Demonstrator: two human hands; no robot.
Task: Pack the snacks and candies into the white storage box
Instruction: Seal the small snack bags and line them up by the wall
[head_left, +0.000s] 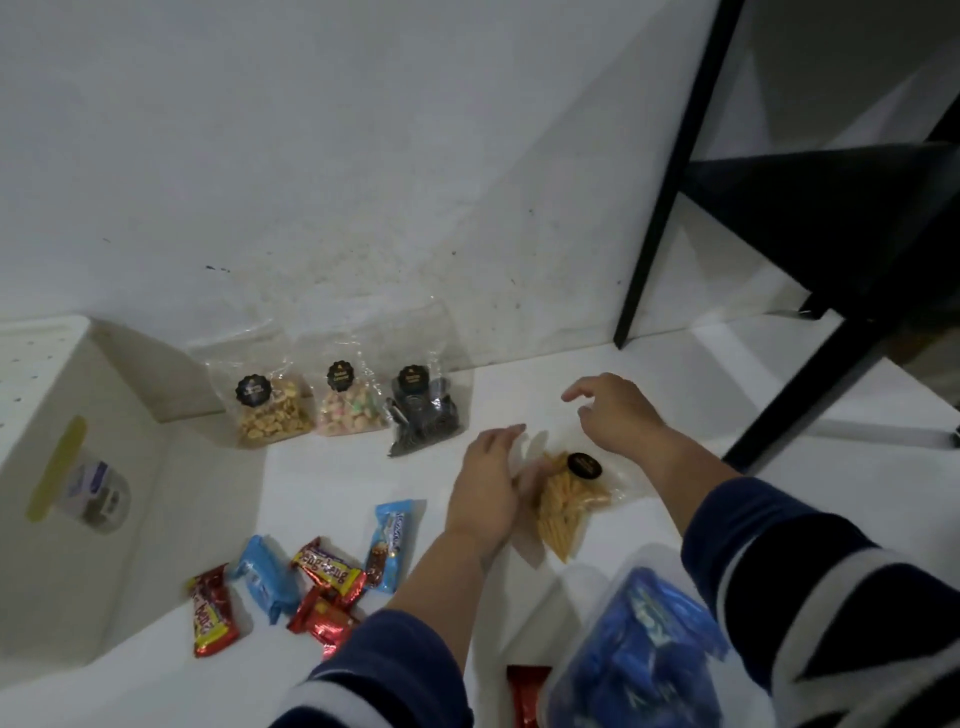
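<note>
Both hands are down over the white surface (649, 374) now. The left hand (485, 486) lies against the clear bag of yellow stick snacks (563, 501), its fingers (501, 434) straight and loose, touching the bag's left edge. The right hand (618, 410) hovers just above and beyond that bag, fingers spread and gently curved, holding nothing. Three more clear snack bags stand against the wall: peanuts (272, 410), pastel candies (350, 408) and dark seeds (423, 415). Nearer the person, wrapped candy bars (311, 582) in red, blue and yellow lie scattered. The white storage box (93, 467) sits at the left, open, a small jar (96, 496) inside. A clear tub of blue-wrapped sweets (639, 649) sits near the right sleeve.
</note>
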